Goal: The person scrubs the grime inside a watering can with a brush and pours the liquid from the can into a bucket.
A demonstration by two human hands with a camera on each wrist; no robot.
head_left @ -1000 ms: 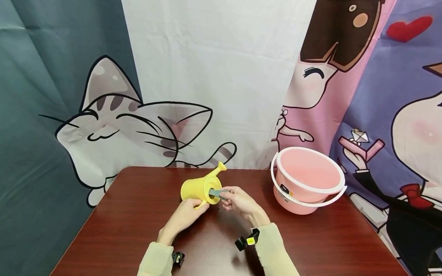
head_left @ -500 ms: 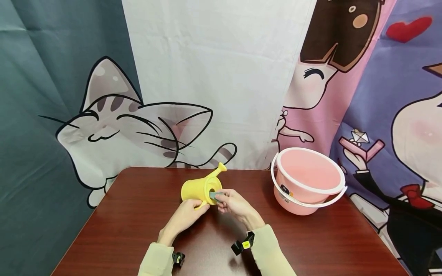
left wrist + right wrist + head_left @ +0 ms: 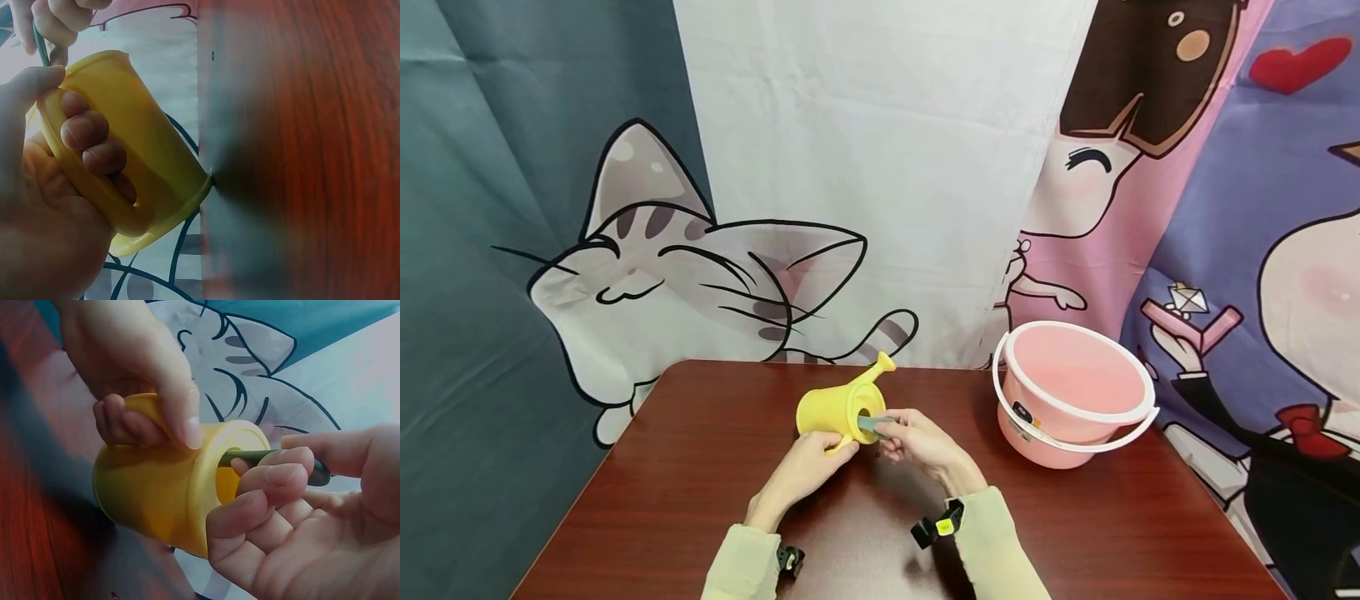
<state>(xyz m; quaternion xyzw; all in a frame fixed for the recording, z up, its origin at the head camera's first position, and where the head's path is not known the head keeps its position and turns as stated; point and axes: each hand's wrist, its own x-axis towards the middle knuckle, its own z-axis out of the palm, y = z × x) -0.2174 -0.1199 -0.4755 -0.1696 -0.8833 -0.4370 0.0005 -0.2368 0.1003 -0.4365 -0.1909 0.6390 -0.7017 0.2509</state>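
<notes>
A yellow watering can point(image 3: 827, 411) is tilted on its side over the table, its round opening facing right and its spout up at the back. My left hand point(image 3: 808, 467) grips its handle, fingers curled through the loop with the thumb on top, as the left wrist view shows. The can's bottom edge is right at the tabletop in that view. My right hand point(image 3: 925, 446) pinches a slim grey-green handle point(image 3: 250, 456) with a rounded dark end. Its far part goes into the can's opening and is hidden inside, so its kind does not show.
A pink bucket point(image 3: 1045, 442) with a white rim and white carrying handle stands at the back right of the reddish-brown table point(image 3: 685, 517). Behind the table hangs a cloth point(image 3: 880, 167) printed with a cartoon cat and figures.
My right hand pushes the grey-green handle further into the can, then draws it partly back out. The left hand keeps the can nearly still; the head view shifts slightly.
</notes>
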